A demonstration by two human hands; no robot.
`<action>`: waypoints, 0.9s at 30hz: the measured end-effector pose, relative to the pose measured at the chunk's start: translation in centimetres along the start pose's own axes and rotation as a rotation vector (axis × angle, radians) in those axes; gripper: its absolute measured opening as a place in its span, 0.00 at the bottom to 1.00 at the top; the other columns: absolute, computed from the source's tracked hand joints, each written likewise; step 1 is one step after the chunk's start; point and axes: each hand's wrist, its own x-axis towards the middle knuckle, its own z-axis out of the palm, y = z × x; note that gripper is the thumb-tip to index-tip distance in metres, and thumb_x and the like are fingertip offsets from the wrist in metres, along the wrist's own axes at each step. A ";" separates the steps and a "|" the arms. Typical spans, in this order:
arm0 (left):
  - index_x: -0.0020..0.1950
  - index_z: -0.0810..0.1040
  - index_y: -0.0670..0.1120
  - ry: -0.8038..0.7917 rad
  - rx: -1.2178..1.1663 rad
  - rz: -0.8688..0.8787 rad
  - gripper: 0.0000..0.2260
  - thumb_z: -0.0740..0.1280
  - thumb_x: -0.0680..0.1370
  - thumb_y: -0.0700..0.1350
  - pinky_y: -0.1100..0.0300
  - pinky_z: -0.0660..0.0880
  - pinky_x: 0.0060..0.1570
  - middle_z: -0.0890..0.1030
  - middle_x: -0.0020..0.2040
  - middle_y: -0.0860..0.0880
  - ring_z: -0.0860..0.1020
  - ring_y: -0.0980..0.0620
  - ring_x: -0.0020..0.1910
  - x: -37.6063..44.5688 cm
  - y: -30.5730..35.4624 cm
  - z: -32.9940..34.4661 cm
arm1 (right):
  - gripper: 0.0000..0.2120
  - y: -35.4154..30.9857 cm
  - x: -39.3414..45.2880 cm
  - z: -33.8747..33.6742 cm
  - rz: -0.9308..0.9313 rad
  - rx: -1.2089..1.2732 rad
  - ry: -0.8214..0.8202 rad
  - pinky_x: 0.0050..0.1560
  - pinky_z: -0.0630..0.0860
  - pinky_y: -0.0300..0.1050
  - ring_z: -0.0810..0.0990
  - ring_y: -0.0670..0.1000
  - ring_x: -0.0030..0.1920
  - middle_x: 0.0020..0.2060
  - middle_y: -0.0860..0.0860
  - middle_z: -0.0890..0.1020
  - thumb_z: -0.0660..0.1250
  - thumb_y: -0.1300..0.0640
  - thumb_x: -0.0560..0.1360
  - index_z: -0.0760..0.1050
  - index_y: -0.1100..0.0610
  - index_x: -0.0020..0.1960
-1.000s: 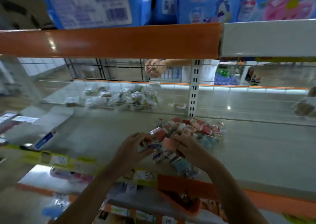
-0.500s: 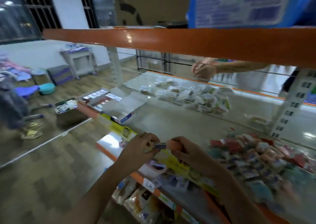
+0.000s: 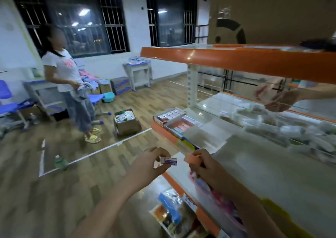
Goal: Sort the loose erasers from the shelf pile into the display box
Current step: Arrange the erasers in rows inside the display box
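Erasers are in both of the person's hands, held out in front of the shelf edge rather than over it. The left hand pinches a small white eraser with a blue-and-purple sleeve between thumb and curled fingers, its long side roughly level. Just to its right, apart from it, the right hand is curled round a peach-pink eraser, whose corner pokes out past the fingertips; more pink and blue wrapped pieces seem to be bunched under that palm, though blur hides what they are.

Below the hands, a lower shelf holds bagged goods — a blue packet among them. To the right runs the pale shelf board with its orange front lip.

Farther along that board, toward its left end, sit two open display boxes side by side: one with a row of red-and-white pieces, the nearer one with pink-orange pieces, a flap lying open beside it. Behind a clear divider on the far side of the shelf lies a blurred heap of pale wrapped packets, and another person's hand reaches in above it from the right.

An orange-edged upper shelf crosses overhead. Out on the wooden floor stands a cardboard carton full of small items, near a white tape line, with a green bottle nearer left. Beyond, a person in a white T-shirt stands holding cloth, beside blue chairs and grey desks — barred dark windows behind.
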 end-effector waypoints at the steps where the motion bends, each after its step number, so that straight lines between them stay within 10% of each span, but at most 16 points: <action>1: 0.50 0.75 0.58 0.010 0.004 -0.013 0.07 0.69 0.74 0.50 0.72 0.67 0.39 0.77 0.47 0.59 0.75 0.61 0.44 0.4 -1.2 -0.5 | 0.07 -0.1 1.3 0.9 -0.004 0.001 0.002 0.40 0.74 0.39 0.77 0.48 0.38 0.41 0.52 0.78 0.63 0.57 0.78 0.69 0.55 0.55; 16: 0.49 0.77 0.49 -0.003 -0.072 0.016 0.06 0.70 0.73 0.45 0.63 0.72 0.45 0.79 0.46 0.55 0.74 0.56 0.43 10.0 -12.8 -0.8 | 0.09 2.8 16.3 5.9 -0.014 -0.191 0.137 0.41 0.71 0.28 0.74 0.42 0.45 0.48 0.45 0.72 0.66 0.50 0.75 0.68 0.46 0.53; 27: 0.55 0.76 0.55 -0.112 -0.060 0.178 0.11 0.70 0.74 0.50 0.76 0.66 0.43 0.76 0.54 0.59 0.71 0.62 0.51 22.7 -17.3 1.9 | 0.13 5.5 25.8 1.5 0.110 -0.520 0.298 0.51 0.67 0.36 0.72 0.45 0.52 0.47 0.44 0.72 0.66 0.52 0.75 0.73 0.53 0.58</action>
